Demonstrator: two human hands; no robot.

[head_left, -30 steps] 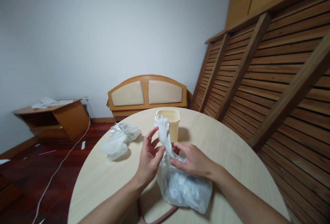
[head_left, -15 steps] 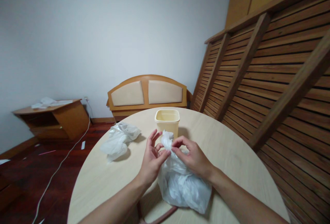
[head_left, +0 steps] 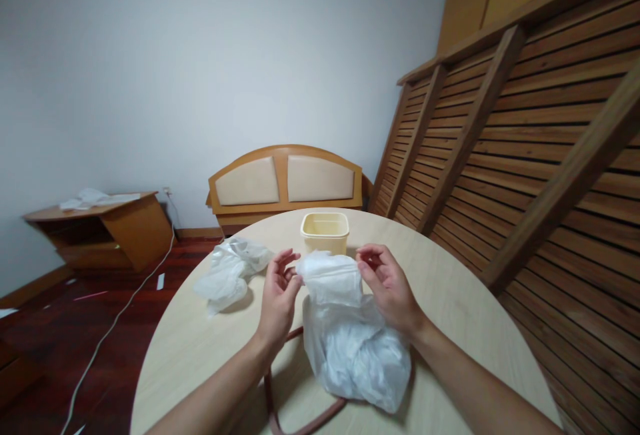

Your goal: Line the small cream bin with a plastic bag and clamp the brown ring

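A white plastic bag (head_left: 357, 348), filled with crumpled whitish stuff, lies on the table close in front of me. Its top is spread flat between my hands. My left hand (head_left: 280, 291) pinches the left edge of that top between thumb and fingers. On the other side, my right hand (head_left: 390, 285) pinches the right edge. Just behind the bag's top stands a pale yellow plastic bin (head_left: 325, 231) with a rounded square rim. A reddish-brown frame or loop (head_left: 316, 416) lies partly under the bag, so its full shape is hidden.
Left on the round wooden table (head_left: 450, 315) lies another crumpled white plastic bag (head_left: 233, 271). A headboard (head_left: 285, 178) stands beyond the table, with slatted wooden panels (head_left: 480, 155) leaning at right. A low cabinet (head_left: 120, 231) and a white cable (head_left: 120, 318) are at left.
My hands have moved apart, left hand to the left and right hand to the right. The bag's twisted, bunched top has been spread out wide between them. More of the brown loop shows.
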